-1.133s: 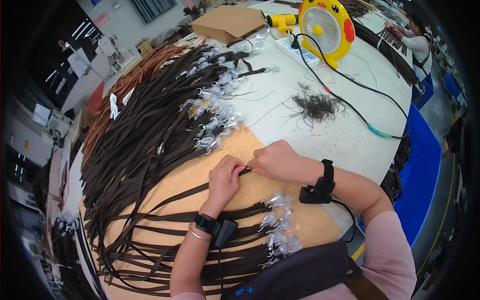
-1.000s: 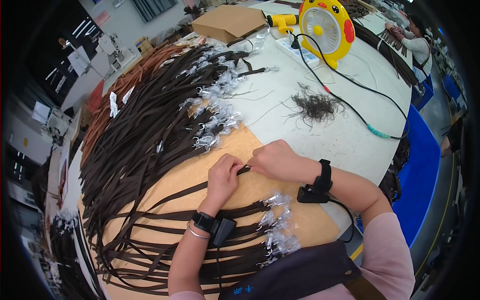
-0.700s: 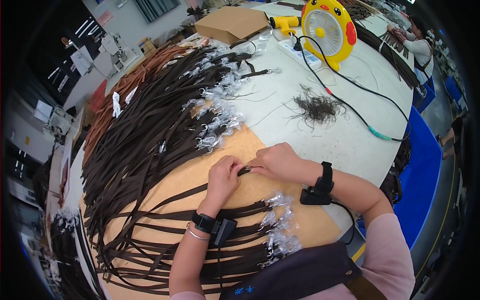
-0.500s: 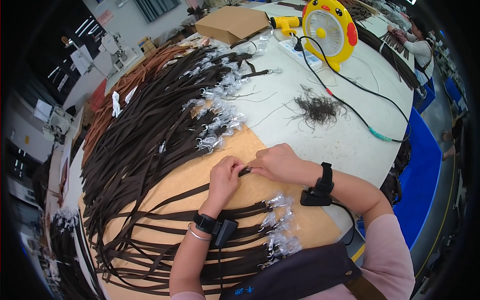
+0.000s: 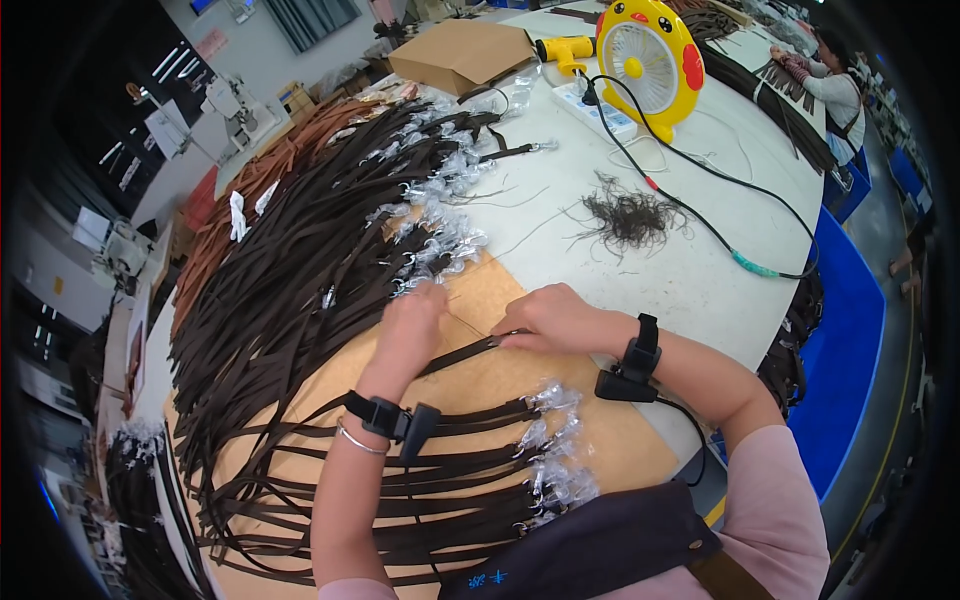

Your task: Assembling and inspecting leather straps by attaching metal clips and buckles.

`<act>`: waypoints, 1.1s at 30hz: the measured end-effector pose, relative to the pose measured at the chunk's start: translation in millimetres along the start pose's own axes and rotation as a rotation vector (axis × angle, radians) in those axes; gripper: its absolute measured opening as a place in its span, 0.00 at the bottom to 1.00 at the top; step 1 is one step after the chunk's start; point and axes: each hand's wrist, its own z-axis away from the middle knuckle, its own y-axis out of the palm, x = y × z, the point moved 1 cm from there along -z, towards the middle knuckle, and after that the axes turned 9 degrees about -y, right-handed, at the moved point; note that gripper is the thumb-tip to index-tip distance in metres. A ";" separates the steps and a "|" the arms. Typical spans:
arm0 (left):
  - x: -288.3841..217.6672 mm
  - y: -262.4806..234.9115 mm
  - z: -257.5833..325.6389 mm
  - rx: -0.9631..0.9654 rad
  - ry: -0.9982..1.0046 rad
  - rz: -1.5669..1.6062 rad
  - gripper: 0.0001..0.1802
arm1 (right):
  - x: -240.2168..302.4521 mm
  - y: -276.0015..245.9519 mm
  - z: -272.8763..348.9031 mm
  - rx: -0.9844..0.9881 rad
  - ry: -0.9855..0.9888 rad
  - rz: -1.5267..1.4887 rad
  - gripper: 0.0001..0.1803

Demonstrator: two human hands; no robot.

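My right hand (image 5: 556,320) pinches the end of a dark brown strap (image 5: 462,354) between thumb and fingers above the tan board (image 5: 495,280). From that end a thin dark thread (image 5: 466,325) runs to my left hand (image 5: 412,325), whose fingers are closed on it, up and to the left. The strap's other part passes beneath my left wrist toward the left. Nearer me, several dark straps (image 5: 470,412) lie side by side, their metal hooks in clear plastic wrap (image 5: 560,470). A large heap of similar straps (image 5: 290,230) lies at the left.
A tangle of dark threads (image 5: 632,215) lies on the white table (image 5: 530,215). Behind it stand a yellow fan (image 5: 685,70), a power strip (image 5: 595,110) with cables, and a cardboard box (image 5: 460,55). A blue bin (image 5: 850,330) sits right of the table. Another person (image 5: 835,95) works far right.
My left hand has moved away from my right, up and to the left, drawing out the thin thread. My right hand stays at the strap's end.
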 end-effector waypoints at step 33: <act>-49.1 19.6 59.4 0.032 -0.092 0.225 0.13 | -5.9 15.9 6.9 -0.242 0.203 -0.419 0.17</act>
